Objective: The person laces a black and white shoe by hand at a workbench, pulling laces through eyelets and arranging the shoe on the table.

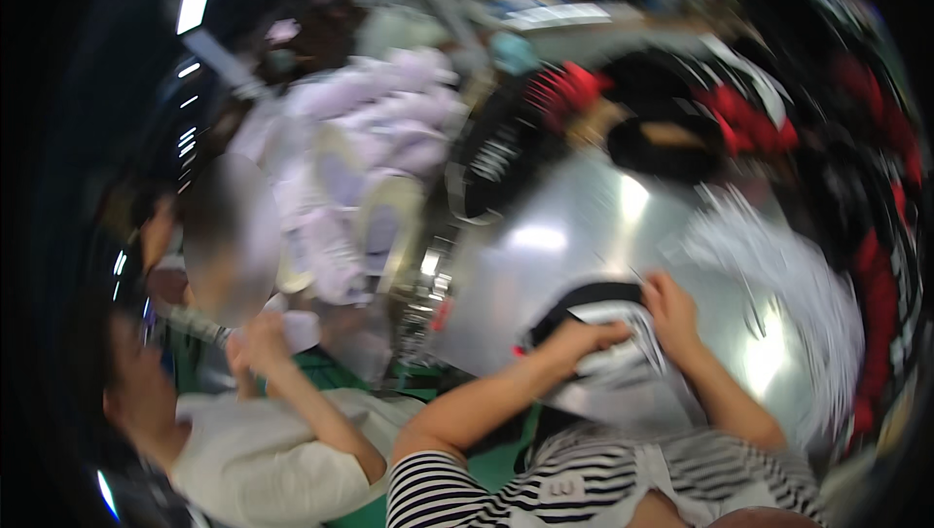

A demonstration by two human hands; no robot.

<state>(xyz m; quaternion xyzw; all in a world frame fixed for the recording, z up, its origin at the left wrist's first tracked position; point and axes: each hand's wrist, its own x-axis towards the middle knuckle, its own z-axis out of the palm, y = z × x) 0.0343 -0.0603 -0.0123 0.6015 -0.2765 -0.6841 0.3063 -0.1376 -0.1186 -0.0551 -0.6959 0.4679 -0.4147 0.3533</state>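
Close in front of my body is a black shoe (595, 296) with a white and grey part, smeared by motion, low over the metal tabletop (559, 207). My left hand (587, 341) is closed on its near left side, thumb stretched across the pale part. My right hand (671, 312) is at the shoe's right edge, fingers curled together. Whether it grips the shoe or a lace end cannot be made out. A heap of loose white shoelaces (778, 285) spreads over the table to the right of my right hand.
Lilac shoes (389, 139) are piled at the far left. A black shoe (501, 144) and other black and red shoes (671, 134) line the table's far and right edges. At my left, a co-worker in a pale shirt (282, 440) holds a whitish piece (300, 328).
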